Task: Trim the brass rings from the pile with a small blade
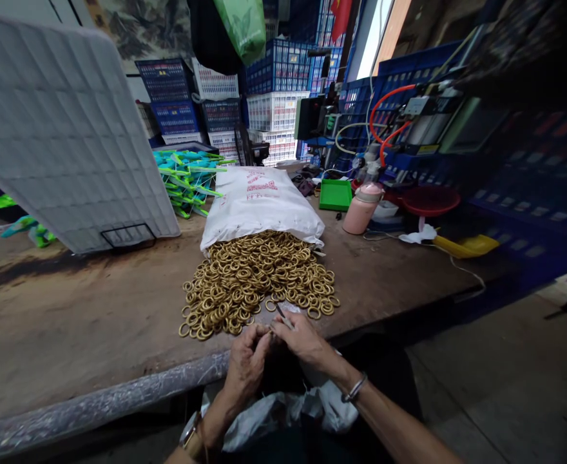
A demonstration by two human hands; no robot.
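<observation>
A heap of brass-coloured rings [249, 277] spills from the mouth of a white woven sack [264, 200] onto the table. At the table's front edge, my left hand [245, 362] is closed in a pinch, its fingertips meeting those of the other hand. Whatever it pinches is too small and covered to make out, perhaps a ring. My right hand [307, 341] grips a slim knife-like tool [284, 318] with a dark narrow tip pointing up and away. A pale plastic bag [288, 412] lies below both hands, over my lap.
On the left, a white ribbed panel [71, 135] stands upright in front of green and blue plastic pieces [187, 177]. Toward the right are a green tray [336, 194], a pink bottle [361, 209], a red dish [431, 200] and a yellow scoop [467, 245]. Stacked crates [278, 67] fill the back.
</observation>
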